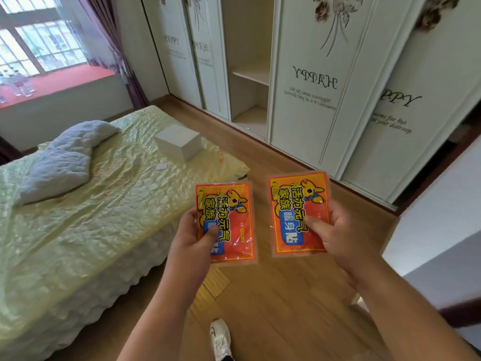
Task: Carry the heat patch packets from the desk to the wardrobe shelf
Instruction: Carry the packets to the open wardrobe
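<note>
One packet is pinched in the left hand, another packet in the right hand, facing the wardrobe.

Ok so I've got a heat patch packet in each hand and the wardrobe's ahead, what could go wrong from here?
1. The left hand and right hand each pinch only the lower edge of their packet, so a glossy packet could slip out.
2. The open wardrobe section is narrow between the doors; a packet may catch on a door edge.
3. The bed corner juts toward the walking path.
</note>
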The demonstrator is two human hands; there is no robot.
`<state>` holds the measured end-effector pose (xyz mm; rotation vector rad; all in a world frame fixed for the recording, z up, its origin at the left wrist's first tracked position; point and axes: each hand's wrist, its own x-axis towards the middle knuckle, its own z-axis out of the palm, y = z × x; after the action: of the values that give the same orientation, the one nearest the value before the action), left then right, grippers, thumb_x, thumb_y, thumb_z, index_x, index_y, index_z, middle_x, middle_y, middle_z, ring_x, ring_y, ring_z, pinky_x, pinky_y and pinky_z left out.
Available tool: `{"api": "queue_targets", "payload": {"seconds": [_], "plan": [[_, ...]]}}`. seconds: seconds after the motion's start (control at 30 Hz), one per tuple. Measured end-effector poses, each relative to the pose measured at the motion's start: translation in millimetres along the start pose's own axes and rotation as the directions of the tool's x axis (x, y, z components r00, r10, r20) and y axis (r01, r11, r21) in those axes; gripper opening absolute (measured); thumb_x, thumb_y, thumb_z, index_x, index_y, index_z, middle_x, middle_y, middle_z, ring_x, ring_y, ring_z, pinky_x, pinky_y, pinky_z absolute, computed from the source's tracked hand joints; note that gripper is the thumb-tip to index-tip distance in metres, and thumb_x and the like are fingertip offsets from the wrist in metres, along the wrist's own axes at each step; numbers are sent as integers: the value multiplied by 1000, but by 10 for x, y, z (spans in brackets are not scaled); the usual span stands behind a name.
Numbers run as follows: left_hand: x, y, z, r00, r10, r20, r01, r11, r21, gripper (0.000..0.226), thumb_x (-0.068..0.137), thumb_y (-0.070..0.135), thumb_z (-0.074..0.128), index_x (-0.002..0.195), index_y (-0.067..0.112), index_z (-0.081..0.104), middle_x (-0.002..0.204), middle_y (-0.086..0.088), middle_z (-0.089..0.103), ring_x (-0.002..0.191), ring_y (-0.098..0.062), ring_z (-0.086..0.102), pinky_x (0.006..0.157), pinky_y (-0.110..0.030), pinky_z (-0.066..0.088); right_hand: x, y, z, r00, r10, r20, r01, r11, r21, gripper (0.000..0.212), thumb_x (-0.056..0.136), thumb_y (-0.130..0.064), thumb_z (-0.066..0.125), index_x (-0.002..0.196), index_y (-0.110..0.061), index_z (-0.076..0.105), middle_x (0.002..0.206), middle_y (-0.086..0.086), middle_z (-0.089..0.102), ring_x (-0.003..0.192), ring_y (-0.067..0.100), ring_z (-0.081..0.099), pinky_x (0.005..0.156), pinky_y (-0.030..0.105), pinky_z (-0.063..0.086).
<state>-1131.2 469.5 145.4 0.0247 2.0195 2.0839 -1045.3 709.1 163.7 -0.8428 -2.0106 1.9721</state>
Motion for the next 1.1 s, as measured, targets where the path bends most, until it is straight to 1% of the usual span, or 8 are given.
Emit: {"api": "queue_targets", "payload": {"seconds": [0.1, 0.2, 0.27, 0.37, 0.43, 0.63, 0.83, 1.1], "plan": [[422, 95, 18, 999, 12, 52, -10, 1000, -29, 25, 100, 2, 57, 117, 20, 59, 106, -3, 78, 91, -20, 77, 69, -31, 60, 240, -151, 103, 999, -22, -37, 20, 999, -41, 25, 102, -11, 63, 124, -23, 66, 108, -2, 80, 85, 13, 80, 61, 22, 61], [893, 253, 5, 992, 35, 119, -29, 998, -49, 24, 101, 4, 58, 115, 22, 60, 108, -4, 78, 92, -22, 77, 72, -35, 60, 536, -348, 281, 993, -48, -107, 41, 997, -62, 27, 102, -11, 64, 127, -21, 65, 113, 1, 79, 93, 18, 79, 76, 35, 65], [1224, 359, -27, 987, 60, 150, -49, 996, -79, 23, 101, 3, 57, 111, 22, 61, 105, -4, 78, 90, -21, 77, 68, -31, 60, 735, -466, 409, 987, -72, -141, 58, 993, -102, 23, 102, -18, 65, 123, -27, 66, 110, -5, 80, 92, 16, 79, 88, 45, 63], [1658, 450, -102, 982, 65, 180, -47, 994, -103, 23, 100, 1, 57, 112, 21, 61, 104, -6, 78, 90, -25, 76, 67, -34, 61, 997, -565, 607, 981, -97, -167, 74, 988, -138, 14, 102, -26, 65, 109, -38, 67, 95, -20, 80, 84, 6, 79, 88, 44, 62], [1881, 480, -161, 980, 63, 191, -43, 994, -105, 25, 100, 1, 57, 113, 22, 61, 103, -5, 79, 89, -25, 77, 69, -37, 61, 1133, -593, 751, 979, -100, -179, 75, 987, -140, 13, 102, -28, 65, 107, -41, 66, 94, -23, 80, 84, 5, 79, 89, 45, 62], [2341, 520, -299, 978, 36, 206, -13, 994, -109, 25, 100, -3, 55, 108, 21, 61, 94, 0, 80, 79, -15, 77, 59, -27, 60, 1461, -601, 1051, 979, -66, -193, 35, 987, -159, 15, 101, -36, 66, 115, -40, 65, 107, -15, 80, 93, 12, 80, 90, 51, 63], [2784, 559, -277, 982, 18, 187, -6, 998, -66, 20, 100, 1, 57, 111, 18, 61, 97, 0, 80, 80, -14, 77, 61, -24, 60, 1902, -634, 1176, 981, -41, -191, 19, 993, -117, 15, 102, -29, 64, 115, -37, 65, 105, -13, 81, 93, 14, 80, 91, 51, 63], [3352, 715, 66, 987, 35, 157, -38, 999, 16, 21, 100, 2, 58, 109, 21, 60, 90, 4, 79, 75, -10, 76, 59, -23, 58, 2677, -750, 1132, 987, -21, -158, 15, 999, -41, 20, 102, -26, 65, 120, -35, 65, 111, -9, 80, 98, 18, 79, 94, 55, 61]]}}
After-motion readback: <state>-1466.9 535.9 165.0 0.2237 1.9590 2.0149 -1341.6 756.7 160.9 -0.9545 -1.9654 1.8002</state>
